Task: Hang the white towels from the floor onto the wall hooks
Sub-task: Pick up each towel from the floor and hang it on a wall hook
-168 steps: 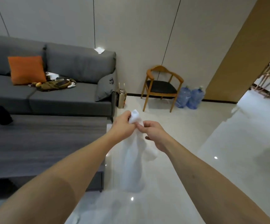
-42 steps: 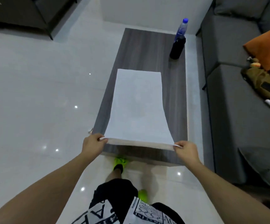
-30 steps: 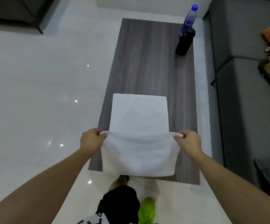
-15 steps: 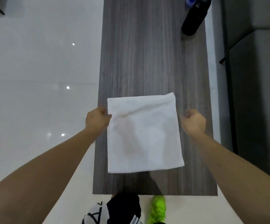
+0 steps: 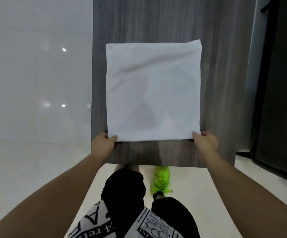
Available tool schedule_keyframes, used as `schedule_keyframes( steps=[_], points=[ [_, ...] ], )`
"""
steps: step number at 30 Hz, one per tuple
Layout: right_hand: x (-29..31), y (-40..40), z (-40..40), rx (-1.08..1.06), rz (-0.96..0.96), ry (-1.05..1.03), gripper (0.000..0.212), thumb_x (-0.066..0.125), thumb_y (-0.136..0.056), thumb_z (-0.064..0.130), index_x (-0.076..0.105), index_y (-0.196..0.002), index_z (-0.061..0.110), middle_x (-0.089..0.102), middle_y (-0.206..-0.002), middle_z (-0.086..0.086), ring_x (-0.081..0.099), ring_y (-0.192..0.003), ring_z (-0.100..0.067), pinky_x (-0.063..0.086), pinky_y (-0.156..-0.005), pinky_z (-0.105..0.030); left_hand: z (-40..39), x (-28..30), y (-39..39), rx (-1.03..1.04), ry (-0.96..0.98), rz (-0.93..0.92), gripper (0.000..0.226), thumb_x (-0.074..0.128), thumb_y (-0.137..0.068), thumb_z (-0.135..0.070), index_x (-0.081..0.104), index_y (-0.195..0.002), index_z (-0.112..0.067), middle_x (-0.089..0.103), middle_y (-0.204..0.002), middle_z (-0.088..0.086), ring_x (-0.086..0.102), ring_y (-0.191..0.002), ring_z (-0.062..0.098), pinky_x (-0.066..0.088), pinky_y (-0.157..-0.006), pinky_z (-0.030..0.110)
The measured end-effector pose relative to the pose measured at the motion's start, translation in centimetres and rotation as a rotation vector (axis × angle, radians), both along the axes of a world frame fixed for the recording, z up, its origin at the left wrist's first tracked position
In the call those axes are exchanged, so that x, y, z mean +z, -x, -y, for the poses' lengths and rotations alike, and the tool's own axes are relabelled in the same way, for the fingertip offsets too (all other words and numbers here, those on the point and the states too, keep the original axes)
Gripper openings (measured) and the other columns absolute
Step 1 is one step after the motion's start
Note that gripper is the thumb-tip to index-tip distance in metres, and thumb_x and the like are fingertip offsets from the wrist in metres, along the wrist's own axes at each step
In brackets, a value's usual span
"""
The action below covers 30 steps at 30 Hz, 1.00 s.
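A white towel [image 5: 153, 90], folded into a square, lies flat on the dark wood-grain coffee table [image 5: 216, 74]. My left hand [image 5: 103, 143] pinches the towel's near left corner, thumb on top. My right hand [image 5: 205, 141] pinches the near right corner the same way. Both hands sit at the towel's near edge, a little in from the table's front edge. No wall hooks are in view.
Glossy white floor [image 5: 32, 83] spreads to the left of the table. A dark grey sofa base [image 5: 276, 100] runs along the right. My legs in black shorts and a bright green shoe [image 5: 161, 181] stand just below the table's front edge.
The towel was spread on the table and folded in half. Both hands have since moved from its side edges down to its near corners and taken hold of them.
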State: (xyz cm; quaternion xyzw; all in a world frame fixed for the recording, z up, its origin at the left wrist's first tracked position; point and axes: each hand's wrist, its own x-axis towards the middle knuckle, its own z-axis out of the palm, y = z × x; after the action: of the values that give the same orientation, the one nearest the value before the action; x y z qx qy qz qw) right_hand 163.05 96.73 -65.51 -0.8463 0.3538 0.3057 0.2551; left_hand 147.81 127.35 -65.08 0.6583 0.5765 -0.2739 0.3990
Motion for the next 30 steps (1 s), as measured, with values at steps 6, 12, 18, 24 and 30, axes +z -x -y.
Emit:
schedule_keyframes(
  steps=[6, 12, 18, 24, 30],
  points=[
    [-0.5, 2.7, 1.4, -0.289, 0.113, -0.202, 0.014, 0.064, -0.076, -0.002, 0.061, -0.086, 0.007, 0.067, -0.073, -0.017, 0.06, -0.046, -0.019, 0.056, -0.052, -0.03, 2.3, 0.7, 3.0, 0.337, -0.179, 0.177, 0.014, 0.074, -0.077, -0.01, 0.064, -0.086, -0.013, 0.072, -0.084, 0.008, 0.069, -0.061, 0.009, 0.055, -0.065, 0.025],
    [-0.7, 11.2, 4.1, 0.545, 0.337, 0.265, 0.053, 0.067, -0.079, 0.008, 0.046, -0.128, 0.007, 0.047, -0.131, -0.023, 0.049, -0.116, -0.04, 0.044, -0.094, -0.044, 9.6, -0.5, 9.1, -0.402, -0.571, 0.299, 0.038, 0.069, -0.08, -0.015, 0.057, -0.115, -0.008, 0.053, -0.119, 0.018, 0.05, -0.109, 0.037, 0.046, -0.093, 0.045],
    [-4.4, 17.1, 1.9, 1.46, 0.364, 0.187, 0.085, 0.063, -0.089, 0.032, 0.012, -0.155, 0.016, 0.006, -0.163, -0.019, 0.005, -0.15, -0.038, 0.011, -0.12, -0.053, 17.6, -4.1, 11.4, -1.121, -0.549, 0.325, 0.08, 0.076, -0.07, -0.029, 0.043, -0.14, -0.01, 0.035, -0.151, 0.015, 0.029, -0.14, 0.04, 0.024, -0.113, 0.054],
    [-4.6, 17.2, 3.3, 1.389, 0.71, 0.161, 0.042, 0.058, -0.057, -0.006, 0.063, -0.095, 0.01, 0.061, -0.1, -0.013, 0.057, -0.101, -0.035, 0.042, -0.086, -0.046, 18.5, -4.1, 9.3, -1.097, -0.778, 0.337, 0.035, 0.053, -0.069, 0.007, 0.057, -0.101, -0.005, 0.058, -0.1, 0.016, 0.053, -0.089, 0.037, 0.039, -0.069, 0.044],
    [-0.4, 20.7, 7.3, 1.216, 0.372, -0.047, 0.039, 0.051, -0.076, 0.002, 0.066, -0.109, 0.015, 0.065, -0.096, -0.005, 0.06, -0.09, -0.029, 0.036, -0.086, -0.036, 20.3, 0.9, 13.5, -1.076, -0.427, 0.378, 0.036, 0.048, -0.069, 0.012, 0.063, -0.1, 0.0, 0.058, -0.093, 0.017, 0.054, -0.084, 0.036, 0.044, -0.072, 0.044]
  ],
)
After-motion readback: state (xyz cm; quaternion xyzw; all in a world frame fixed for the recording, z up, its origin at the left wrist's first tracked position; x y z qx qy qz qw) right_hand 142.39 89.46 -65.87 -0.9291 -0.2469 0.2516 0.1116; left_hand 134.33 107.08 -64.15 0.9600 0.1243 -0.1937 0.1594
